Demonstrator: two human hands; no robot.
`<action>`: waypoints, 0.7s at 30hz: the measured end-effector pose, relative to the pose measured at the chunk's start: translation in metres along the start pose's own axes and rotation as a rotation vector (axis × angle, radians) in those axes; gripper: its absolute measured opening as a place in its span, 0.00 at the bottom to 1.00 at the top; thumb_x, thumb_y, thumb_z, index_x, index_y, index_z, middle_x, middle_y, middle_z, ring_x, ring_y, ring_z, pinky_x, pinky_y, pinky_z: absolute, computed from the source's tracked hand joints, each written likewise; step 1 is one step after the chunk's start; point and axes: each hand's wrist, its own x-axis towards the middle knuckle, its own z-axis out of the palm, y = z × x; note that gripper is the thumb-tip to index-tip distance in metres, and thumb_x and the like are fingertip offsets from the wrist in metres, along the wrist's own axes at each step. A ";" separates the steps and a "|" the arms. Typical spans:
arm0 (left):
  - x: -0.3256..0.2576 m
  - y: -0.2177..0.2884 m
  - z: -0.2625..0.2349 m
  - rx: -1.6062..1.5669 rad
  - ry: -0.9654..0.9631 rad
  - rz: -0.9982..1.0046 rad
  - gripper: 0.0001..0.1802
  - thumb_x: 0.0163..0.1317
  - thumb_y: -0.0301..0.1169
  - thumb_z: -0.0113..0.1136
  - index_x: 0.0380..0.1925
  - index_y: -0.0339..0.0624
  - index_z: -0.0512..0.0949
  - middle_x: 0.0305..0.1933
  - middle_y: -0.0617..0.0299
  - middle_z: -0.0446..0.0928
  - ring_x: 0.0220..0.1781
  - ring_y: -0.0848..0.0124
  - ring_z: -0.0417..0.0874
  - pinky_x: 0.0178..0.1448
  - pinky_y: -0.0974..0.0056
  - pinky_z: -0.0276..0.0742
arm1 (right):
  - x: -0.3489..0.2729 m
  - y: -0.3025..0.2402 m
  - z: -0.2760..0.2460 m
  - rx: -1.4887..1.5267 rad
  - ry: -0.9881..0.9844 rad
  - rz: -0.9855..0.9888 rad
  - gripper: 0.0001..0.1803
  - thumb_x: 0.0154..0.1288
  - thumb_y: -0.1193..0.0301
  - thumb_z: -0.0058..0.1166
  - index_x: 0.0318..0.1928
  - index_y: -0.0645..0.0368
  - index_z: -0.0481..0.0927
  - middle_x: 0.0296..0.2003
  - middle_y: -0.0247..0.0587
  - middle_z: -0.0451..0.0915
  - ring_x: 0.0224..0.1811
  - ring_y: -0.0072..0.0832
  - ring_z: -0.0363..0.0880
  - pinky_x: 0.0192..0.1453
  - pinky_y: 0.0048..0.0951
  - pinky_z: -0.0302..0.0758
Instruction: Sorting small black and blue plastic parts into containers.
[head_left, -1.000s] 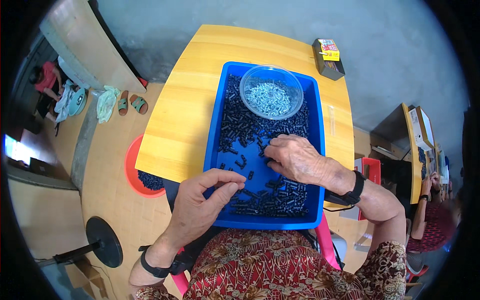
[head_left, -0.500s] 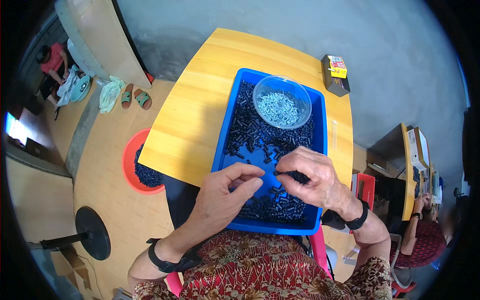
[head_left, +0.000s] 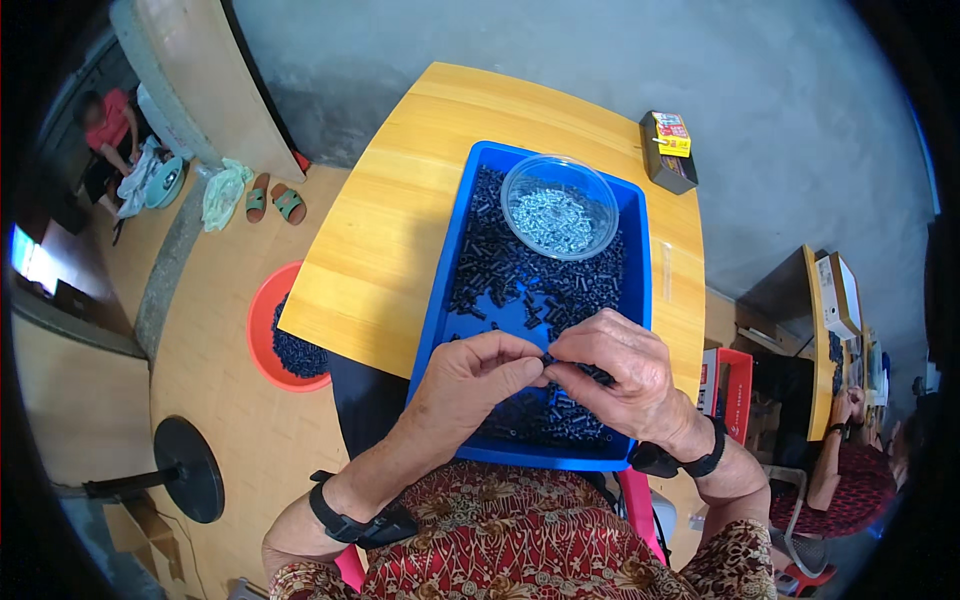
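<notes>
Blue tray (head_left: 440,330) on yellow worktop (head_left: 400,230), frame centre; left hand (head_left: 475,385) and right hand (head_left: 620,375) pinch small black part (head_left: 548,359) together.

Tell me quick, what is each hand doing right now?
Left hand: fingers pinched on a small black part over the blue tray.
Right hand: fingers pinched on the same part.

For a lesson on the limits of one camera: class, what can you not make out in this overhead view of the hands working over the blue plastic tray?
- Head view: the small black part between the left hand and right hand is hidden by the fingertips.
- The near end of the blue plastic tray is covered by both hands.
- The silvery pieces in the clear round plastic bowl are too small to identify.
- The red round basin is partly hidden by the yellow wooden table.
</notes>
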 end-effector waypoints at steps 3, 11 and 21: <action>0.000 -0.003 0.000 -0.059 0.013 -0.027 0.10 0.67 0.30 0.64 0.44 0.37 0.82 0.40 0.64 0.83 0.42 0.79 0.80 0.50 0.72 0.75 | 0.001 -0.002 0.001 -0.031 0.022 -0.029 0.14 0.50 0.80 0.70 0.38 0.63 0.81 0.32 0.41 0.81 0.33 0.36 0.81 0.37 0.35 0.76; 0.002 -0.002 0.002 -0.093 0.000 -0.091 0.11 0.66 0.31 0.65 0.44 0.37 0.83 0.40 0.65 0.83 0.42 0.80 0.79 0.50 0.73 0.74 | -0.003 -0.002 0.002 -0.159 -0.015 -0.112 0.17 0.47 0.78 0.73 0.39 0.63 0.81 0.34 0.41 0.81 0.33 0.34 0.80 0.35 0.33 0.73; 0.003 -0.002 0.003 -0.068 0.003 -0.067 0.10 0.66 0.31 0.66 0.43 0.38 0.83 0.40 0.66 0.83 0.42 0.80 0.79 0.49 0.73 0.73 | 0.000 -0.001 -0.002 -0.170 -0.034 -0.119 0.18 0.48 0.77 0.72 0.40 0.62 0.81 0.35 0.40 0.81 0.34 0.35 0.80 0.37 0.34 0.73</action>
